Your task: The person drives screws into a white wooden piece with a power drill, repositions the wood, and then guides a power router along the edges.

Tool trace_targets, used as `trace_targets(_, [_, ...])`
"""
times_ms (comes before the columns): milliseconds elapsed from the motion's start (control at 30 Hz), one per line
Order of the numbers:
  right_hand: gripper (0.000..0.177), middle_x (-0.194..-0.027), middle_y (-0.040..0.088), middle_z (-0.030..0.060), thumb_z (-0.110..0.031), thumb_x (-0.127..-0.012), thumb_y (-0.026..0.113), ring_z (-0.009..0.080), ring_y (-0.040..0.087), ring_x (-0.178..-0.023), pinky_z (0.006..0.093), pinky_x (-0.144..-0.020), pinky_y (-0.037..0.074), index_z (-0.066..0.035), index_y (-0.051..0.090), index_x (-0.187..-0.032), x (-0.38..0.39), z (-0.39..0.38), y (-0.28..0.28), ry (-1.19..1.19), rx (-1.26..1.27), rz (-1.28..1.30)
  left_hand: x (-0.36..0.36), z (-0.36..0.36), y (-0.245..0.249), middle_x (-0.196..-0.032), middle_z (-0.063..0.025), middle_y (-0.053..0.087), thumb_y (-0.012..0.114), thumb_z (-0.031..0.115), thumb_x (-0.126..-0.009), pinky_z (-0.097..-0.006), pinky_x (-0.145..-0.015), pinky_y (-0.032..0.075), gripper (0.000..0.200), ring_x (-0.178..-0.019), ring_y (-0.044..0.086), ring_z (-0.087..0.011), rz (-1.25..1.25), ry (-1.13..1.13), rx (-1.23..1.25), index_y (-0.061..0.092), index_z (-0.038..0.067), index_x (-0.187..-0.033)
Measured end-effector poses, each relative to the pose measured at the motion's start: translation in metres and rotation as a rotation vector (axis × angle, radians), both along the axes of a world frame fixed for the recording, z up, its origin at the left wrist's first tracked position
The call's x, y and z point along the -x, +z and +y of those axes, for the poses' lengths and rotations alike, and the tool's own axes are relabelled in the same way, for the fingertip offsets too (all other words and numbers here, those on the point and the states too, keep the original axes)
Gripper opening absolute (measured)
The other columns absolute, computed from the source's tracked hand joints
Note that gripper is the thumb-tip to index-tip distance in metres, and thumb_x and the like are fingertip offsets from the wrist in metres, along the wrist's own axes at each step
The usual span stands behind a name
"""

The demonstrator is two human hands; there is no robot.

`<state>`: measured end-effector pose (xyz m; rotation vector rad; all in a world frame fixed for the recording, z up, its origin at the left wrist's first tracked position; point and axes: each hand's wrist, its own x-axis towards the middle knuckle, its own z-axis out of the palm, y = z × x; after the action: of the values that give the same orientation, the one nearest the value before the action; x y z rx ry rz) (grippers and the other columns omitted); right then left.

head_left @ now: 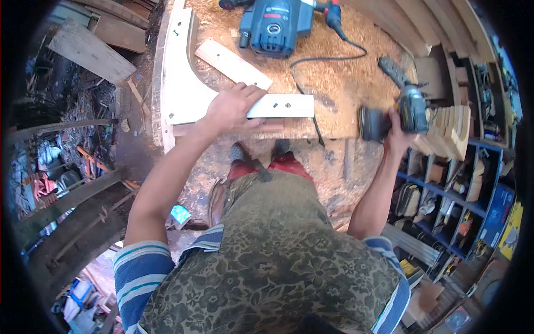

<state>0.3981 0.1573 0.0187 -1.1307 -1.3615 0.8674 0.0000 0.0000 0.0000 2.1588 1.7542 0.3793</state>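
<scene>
My left hand [233, 108] is closed over the inner corner of a white L-shaped board [186, 92], its fingers curled across the edge. Holes and dark screws show near the ends of this board. Beneath its lower edge a reddish wood strip [271, 127] sticks out. A short pale wood piece [232, 62] with holes lies inside the L, close to my fingertips. My right hand [396, 134] grips a cordless drill [413, 106] by its handle, over the right end of the bench. The drill's battery [372, 123] is blurred.
A blue Bosch power tool [275, 25] stands at the back of the dusty workbench [334, 72], its black cord [328, 58] trailing forward. A dark tool [392, 70] lies near the drill. Curved wood pieces [456, 131] and a blue shelf [439, 192] stand at the right.
</scene>
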Motion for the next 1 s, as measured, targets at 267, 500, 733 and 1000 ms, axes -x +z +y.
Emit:
trace_targets(267, [0.039, -0.097, 0.072, 0.0093, -0.006, -0.075, 0.081, 0.0219, 0.068, -0.087, 0.0353, -0.082, 0.054, -0.001, 0.068, -0.112, 0.038, -0.09, 0.146, 0.611, 0.159, -0.759, 0.006, -0.013, -0.011, -0.123, -0.0119, 0.065, 0.074, 0.032, -0.076, -0.0441, -0.1, 0.048, 0.063, -0.115, 0.059, -0.0312, -0.039, -0.027, -0.094, 0.058, 0.006, -0.131])
trace_targets(500, [0.035, -0.088, 0.07, 0.0195, -0.009, -0.07, 0.08, 0.0361, 0.066, -0.081, 0.0412, -0.082, 0.053, 0.002, 0.068, -0.101, 0.128, -0.079, 0.185, 0.771, 0.084, -1.173, 0.008, -0.015, -0.013, -0.122, -0.0114, 0.065, 0.075, 0.031, -0.075, -0.043, -0.097, 0.05, 0.064, -0.112, 0.061, -0.0296, -0.005, -0.015, -0.097, 0.058, 0.006, -0.131])
trace_targets(733, [0.025, -0.085, 0.069, 0.0204, -0.008, -0.072, 0.073, 0.0345, 0.066, -0.076, 0.041, -0.076, 0.053, 0.004, 0.067, -0.094, 0.172, -0.073, 0.193, 0.909, 0.12, -1.251, 0.011, -0.012, -0.018, -0.115, -0.0115, 0.069, 0.076, 0.033, -0.074, -0.0424, -0.095, 0.052, 0.063, -0.106, 0.064, -0.0301, -0.047, -0.008, -0.121, 0.06, 0.006, -0.129])
trace_targets(1000, [0.026, -0.082, 0.069, 0.0205, -0.009, -0.072, 0.073, 0.0352, 0.066, -0.075, 0.0416, -0.075, 0.054, 0.004, 0.067, -0.094, 0.187, -0.066, 0.191, 0.957, 0.143, -1.312, 0.011, -0.012, -0.015, -0.115, -0.0104, 0.069, 0.078, 0.036, -0.076, -0.0418, -0.096, 0.052, 0.063, -0.108, 0.064, -0.0287, -0.018, -0.018, -0.08, 0.059, 0.007, -0.129])
